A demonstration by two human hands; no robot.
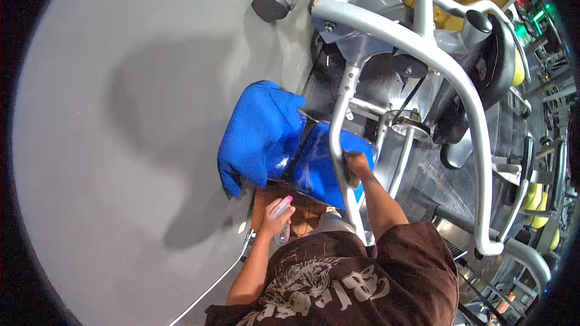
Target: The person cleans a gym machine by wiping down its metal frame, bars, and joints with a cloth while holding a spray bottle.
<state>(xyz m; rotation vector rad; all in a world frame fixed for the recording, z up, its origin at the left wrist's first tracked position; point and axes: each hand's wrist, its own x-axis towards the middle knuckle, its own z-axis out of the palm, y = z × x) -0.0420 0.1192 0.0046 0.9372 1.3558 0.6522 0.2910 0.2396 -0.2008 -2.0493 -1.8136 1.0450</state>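
My left hand [277, 223] is wrapped round a small clear spray bottle [281, 209] with a pink top. My right hand [357, 164] is closed at a silver upright tube [342, 176] of a gym machine. A dark patch lies between its fingers and the tube, and I cannot make out what it is. Behind the tube is a shiny blue seat pad [320, 166]. A blue towel [257, 130] hangs over the neighbouring blue pad [291, 152], apart from both hands.
The machine's thick curved silver frame [450, 72] arches over the right side. A black-ended roller [272, 3] sticks out at the top. A grey wall [121, 115] fills the left, with a white cable [214, 281] along it. More gym machines [544, 205] stand at the right.
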